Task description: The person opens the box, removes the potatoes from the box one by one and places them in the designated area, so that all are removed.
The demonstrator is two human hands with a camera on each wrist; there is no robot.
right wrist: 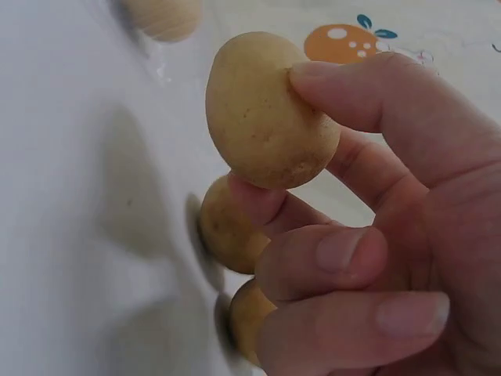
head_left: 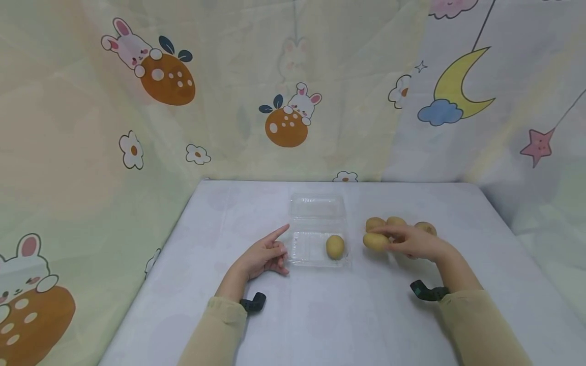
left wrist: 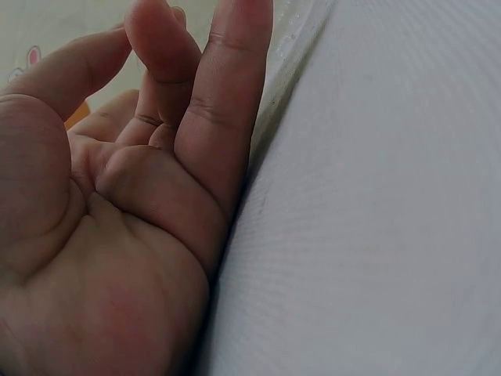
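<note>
In the head view my right hand (head_left: 418, 243) pinches a potato (head_left: 375, 242) between thumb and fingers. The right wrist view shows this pale, smooth potato (right wrist: 262, 110) raised off the table, with a shadow below it. My left hand (head_left: 265, 256) is by the left side of a clear plastic clamshell box (head_left: 308, 250). Its index finger points to the box's edge near the hinge, while the other fingers are bent loosely and hold nothing. One potato (head_left: 335, 247) lies at the right of the box's near half. The lid (head_left: 318, 207) lies folded back, away from me.
Behind the right hand sit more potatoes: one at the left (head_left: 374, 222), one beside it (head_left: 396, 220) and one farther right (head_left: 427, 226), partly covered by the hand. A white cloth covers the table (head_left: 320, 315). Patterned curtains (head_left: 238, 101) hang behind it and at both sides.
</note>
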